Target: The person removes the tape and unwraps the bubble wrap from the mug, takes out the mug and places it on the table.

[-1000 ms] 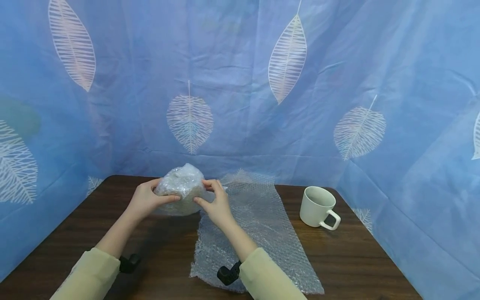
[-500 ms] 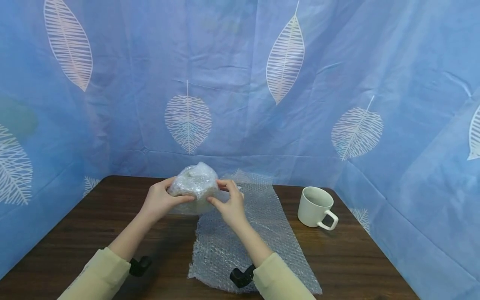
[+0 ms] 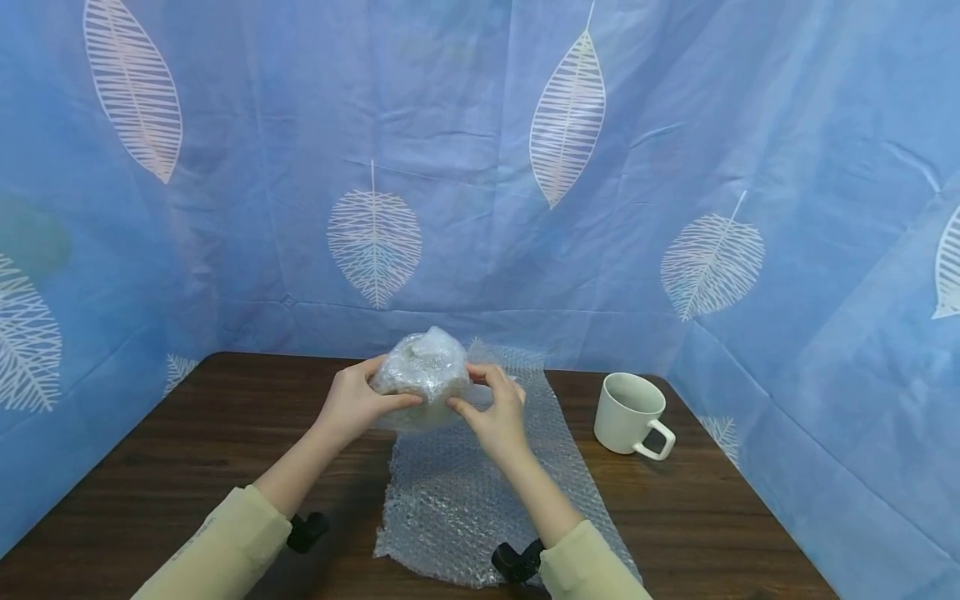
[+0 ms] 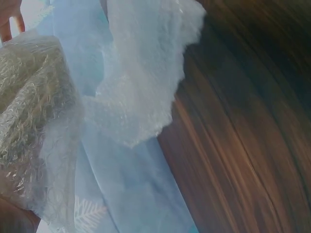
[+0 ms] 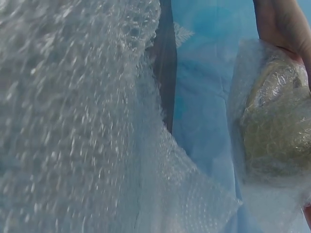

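Note:
Both hands hold a rounded bundle wrapped in bubble wrap (image 3: 423, 367) above the far part of the table. Its left side is gripped by my left hand (image 3: 356, 404), thumb across the near face. On the opposite side my right hand (image 3: 497, 417) pinches it between thumb and fingers. In the right wrist view something pale greenish shows through the bundle's clear layers (image 5: 277, 141); what it is stays hidden by the wrap. Beneath, a flat sheet of bubble wrap (image 3: 450, 517) lies lengthwise on the table, partly covered by the bundle and right forearm.
A pale mug (image 3: 628, 414) stands upright right of the sheet, handle toward the near right. The dark wooden table (image 3: 165, 467) is enclosed by a blue leaf-patterned cloth (image 3: 465, 250) at the back and sides.
Both hands have carried the wrapped bundle to the right, from left of the flat sheet to over its far left part. Mug and sheet have stayed put.

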A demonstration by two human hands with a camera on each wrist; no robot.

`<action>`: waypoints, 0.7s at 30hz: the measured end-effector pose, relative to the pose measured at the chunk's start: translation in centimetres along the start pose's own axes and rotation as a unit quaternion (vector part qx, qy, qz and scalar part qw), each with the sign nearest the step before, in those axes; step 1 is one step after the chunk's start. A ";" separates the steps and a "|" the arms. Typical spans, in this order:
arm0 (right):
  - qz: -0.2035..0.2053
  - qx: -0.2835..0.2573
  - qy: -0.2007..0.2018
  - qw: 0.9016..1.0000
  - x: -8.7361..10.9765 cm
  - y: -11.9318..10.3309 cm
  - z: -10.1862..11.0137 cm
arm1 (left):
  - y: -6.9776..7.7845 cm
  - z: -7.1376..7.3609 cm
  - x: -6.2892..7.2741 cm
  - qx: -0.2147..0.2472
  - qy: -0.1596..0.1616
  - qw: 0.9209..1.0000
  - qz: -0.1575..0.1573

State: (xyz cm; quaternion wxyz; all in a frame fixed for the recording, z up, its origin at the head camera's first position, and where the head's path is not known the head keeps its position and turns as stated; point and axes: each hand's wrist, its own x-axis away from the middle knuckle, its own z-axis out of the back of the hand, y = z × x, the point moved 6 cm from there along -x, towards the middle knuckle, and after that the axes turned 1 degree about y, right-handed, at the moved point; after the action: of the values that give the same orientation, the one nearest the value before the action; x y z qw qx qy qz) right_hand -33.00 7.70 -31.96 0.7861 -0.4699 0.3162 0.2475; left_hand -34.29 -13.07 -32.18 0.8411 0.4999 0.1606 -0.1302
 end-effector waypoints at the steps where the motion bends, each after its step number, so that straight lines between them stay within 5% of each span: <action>1: 0.003 0.004 0.005 1.000 0.1 0.0 0.3 | 0.1 -0.2 -0.1 0.002 -0.001 1.000 -0.001; 9: 0.008 0.020 0.016 1.000 0.6 0.9 2.1 | 0.9 -2.2 -0.5 0.007 -0.014 1.000 -0.004; 21: -0.027 -0.040 0.013 0.999 1.4 2.8 4.1 | 1.4 -5.1 -1.1 0.017 -0.025 1.000 -0.007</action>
State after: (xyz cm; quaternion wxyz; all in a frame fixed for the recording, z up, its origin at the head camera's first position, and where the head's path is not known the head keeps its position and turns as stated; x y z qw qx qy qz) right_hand -32.90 12.71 -33.09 0.7689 -0.5123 0.3039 0.2323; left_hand -35.44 -7.89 -32.92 0.8353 0.5094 0.1407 -0.1514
